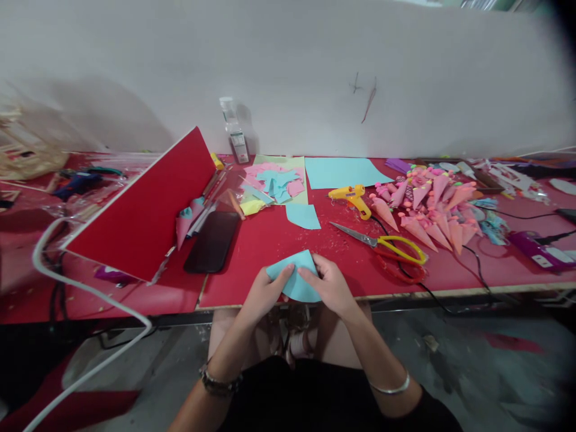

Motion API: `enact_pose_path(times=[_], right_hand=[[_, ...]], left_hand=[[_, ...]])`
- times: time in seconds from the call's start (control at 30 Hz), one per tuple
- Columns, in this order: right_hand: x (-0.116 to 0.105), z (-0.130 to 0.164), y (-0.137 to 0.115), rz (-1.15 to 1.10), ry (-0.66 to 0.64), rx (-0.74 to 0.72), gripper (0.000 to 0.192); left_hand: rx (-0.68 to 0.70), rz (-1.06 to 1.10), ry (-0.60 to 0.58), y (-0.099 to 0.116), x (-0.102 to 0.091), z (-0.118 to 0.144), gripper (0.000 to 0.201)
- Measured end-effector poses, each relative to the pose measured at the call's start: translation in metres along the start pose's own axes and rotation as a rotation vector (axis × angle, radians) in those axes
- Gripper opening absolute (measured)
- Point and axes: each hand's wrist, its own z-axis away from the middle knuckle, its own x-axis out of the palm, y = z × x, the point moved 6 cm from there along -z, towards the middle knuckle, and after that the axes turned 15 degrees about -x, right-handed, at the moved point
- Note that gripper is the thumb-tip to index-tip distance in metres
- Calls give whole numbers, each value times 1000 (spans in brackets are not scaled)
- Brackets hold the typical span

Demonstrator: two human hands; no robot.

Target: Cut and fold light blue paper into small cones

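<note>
A light blue piece of paper (302, 289), cut with a rounded lower edge, is held over the table's front edge. My left hand (269, 289) grips its left side, thumb on top and fingers underneath. On the right side my right hand (332, 285) pinches the same piece, its thumb also on top. Just beyond lies a second light blue cut piece (305, 217), flat on the red tabletop (265, 246). Scissors (378, 241) with yellow and red handles rest to the right, partly open, near a yellow glue gun (353, 197).
A heap of pink paper cones (434, 207) covers the right side. Behind are a blue sheet (344, 172), paper scraps (276, 182) and a bottle (237, 138). Left are a dark phone (212, 241), an upright red board (150, 210) and a white cable (96, 292).
</note>
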Motion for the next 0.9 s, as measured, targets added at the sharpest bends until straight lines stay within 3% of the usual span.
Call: enact_pose_path(times=[0.27,0.4,0.57,0.73,0.9], right_hand=[[-4,-5,2,54,59,19,34],[-10,-8,0,114,83,-25,39],[-4,-12,-11,168,-134,-68,36],[14,-14,-29,315,-460,-214,38],[18,-17,-36,328,-544,-236,42]], left_hand=[[-2,-28,57,-2,-4,2,45],[114,-97,44,4,-14,3,42],[249,-354,-157,24,-19,14,30],[403,-647,-58,39,-14,23,34],[507,-791,3,39,-7,23,42]])
